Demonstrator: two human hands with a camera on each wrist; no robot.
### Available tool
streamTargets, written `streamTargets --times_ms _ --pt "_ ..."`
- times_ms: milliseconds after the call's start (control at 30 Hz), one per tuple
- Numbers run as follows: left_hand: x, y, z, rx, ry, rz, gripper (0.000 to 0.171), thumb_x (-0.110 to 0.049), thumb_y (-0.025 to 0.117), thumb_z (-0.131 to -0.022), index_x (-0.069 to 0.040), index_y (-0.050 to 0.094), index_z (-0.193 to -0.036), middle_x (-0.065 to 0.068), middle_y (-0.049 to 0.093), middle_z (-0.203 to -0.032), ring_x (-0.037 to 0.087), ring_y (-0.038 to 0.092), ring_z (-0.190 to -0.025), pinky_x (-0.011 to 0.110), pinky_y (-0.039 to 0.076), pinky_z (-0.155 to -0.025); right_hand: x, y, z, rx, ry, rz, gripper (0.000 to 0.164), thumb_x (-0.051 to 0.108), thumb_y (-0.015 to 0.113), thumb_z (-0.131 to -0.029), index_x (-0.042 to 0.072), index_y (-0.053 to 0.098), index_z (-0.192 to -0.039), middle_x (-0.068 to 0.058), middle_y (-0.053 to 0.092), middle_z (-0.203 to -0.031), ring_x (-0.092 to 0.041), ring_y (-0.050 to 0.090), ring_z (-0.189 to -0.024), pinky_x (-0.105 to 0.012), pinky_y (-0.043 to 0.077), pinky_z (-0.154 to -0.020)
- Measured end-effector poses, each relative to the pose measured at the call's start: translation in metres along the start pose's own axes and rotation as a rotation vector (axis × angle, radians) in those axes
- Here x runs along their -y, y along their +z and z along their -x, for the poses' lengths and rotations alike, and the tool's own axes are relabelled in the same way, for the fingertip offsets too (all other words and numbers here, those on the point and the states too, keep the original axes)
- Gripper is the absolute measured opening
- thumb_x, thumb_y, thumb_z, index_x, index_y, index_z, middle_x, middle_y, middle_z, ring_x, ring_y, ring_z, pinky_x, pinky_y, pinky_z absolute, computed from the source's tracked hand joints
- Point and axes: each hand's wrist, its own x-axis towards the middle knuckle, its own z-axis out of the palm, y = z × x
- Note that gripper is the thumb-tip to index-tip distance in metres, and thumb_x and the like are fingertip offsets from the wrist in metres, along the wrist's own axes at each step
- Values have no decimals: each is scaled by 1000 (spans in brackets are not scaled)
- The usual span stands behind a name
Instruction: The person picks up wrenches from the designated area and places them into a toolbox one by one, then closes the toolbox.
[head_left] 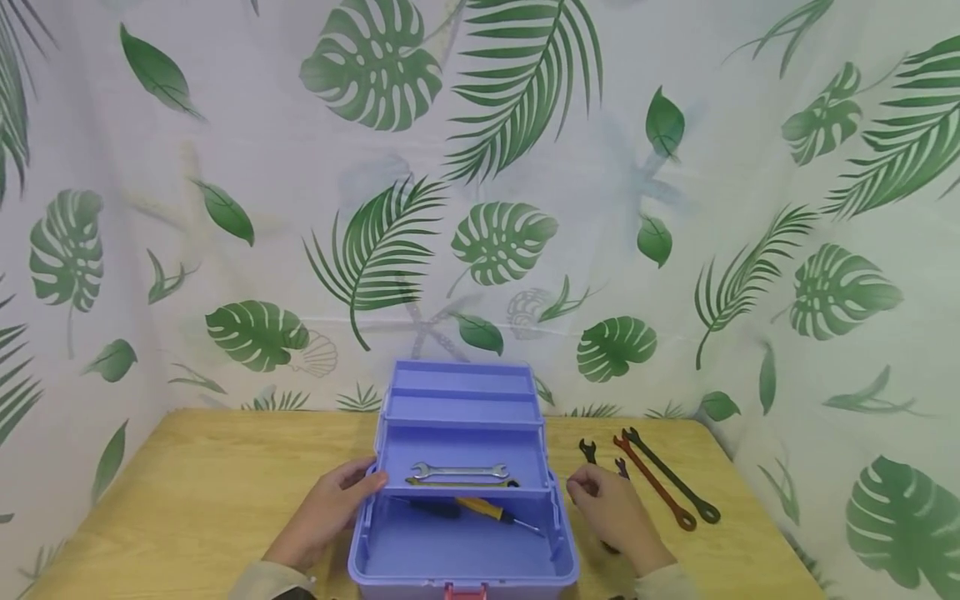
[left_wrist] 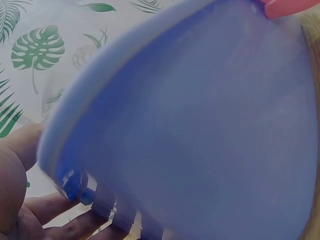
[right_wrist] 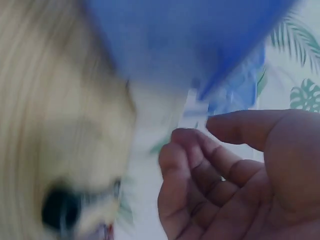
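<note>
A purple-blue plastic toolbox (head_left: 465, 558) with a red latch stands with its lid up and a tray (head_left: 461, 446) raised. A silver open-ended wrench (head_left: 460, 472) and a yellow wrench (head_left: 457, 482) lie in that tray. Below, a yellow-handled screwdriver (head_left: 483, 507) and a dark-handled tool (head_left: 437, 508) rest in the box, partly under the tray. My left hand (head_left: 330, 507) holds the box's left side, thumb near the tray edge, fingers along the outside. Beside the right wall, my right hand (head_left: 611, 512) hovers with loosely curled fingers and nothing in them.
Right of the box, a red wrench (head_left: 656, 483) and a dark green wrench (head_left: 675, 479) lie on the wooden table (head_left: 225, 475). Darker wrenches (head_left: 588, 451) are partly hidden behind my right hand. A leaf-patterned cloth (head_left: 480, 167) hangs behind the table.
</note>
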Motion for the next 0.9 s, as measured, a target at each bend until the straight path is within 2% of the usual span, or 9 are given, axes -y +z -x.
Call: streamTargets --times_ms 100,200,400,600,767,900 --pt "0 -1 -1 -6 3 -5 63 -37 71 -99 1 54 -146 29 50 -150 33 67 -115 49 62 -86 -13 -11 1 0 33 168 10 21 69 -97 11 70 -95 4 66 -81 -13 58 -70 -34 50 -61" --pt "1 -1 -1 -9 2 -1 61 -35 70 -99 1 54 -146 29 52 -148 32 67 -113 49 62 -85 -25 -18 5 60 95 285 19 28 73 -95 11 67 -91 3 64 -77 -14 57 -66 -34 48 -56" --pt "4 0 -3 -20 -5 -10 59 -34 70 -99 0 55 -145 28 55 -145 33 68 -112 48 62 -82 -37 -16 14 182 187 310 33 35 81 -87 10 60 -80 0 58 -71 -18 53 -65 -33 42 -57" --pt "5 0 -3 -21 -18 -9 60 -35 69 -100 0 54 -146 27 57 -142 33 69 -109 49 62 -81 -40 -10 17 185 215 345 37 35 85 -83 9 60 -78 -1 58 -72 -20 52 -68 -35 43 -59" --pt "5 1 -4 -16 -16 -9 59 -35 69 -100 0 55 -145 26 59 -140 33 69 -108 49 63 -80 -39 -11 19 199 226 369 39 37 85 -82 7 61 -81 -2 59 -74 -21 54 -69 -37 46 -61" --pt "4 0 -5 -5 -13 -12 61 -37 70 -99 0 54 -146 27 58 -141 33 68 -109 49 63 -80 -37 -12 21 198 224 369 39 37 86 -81 7 60 -80 -2 58 -73 -21 53 -68 -36 44 -60"
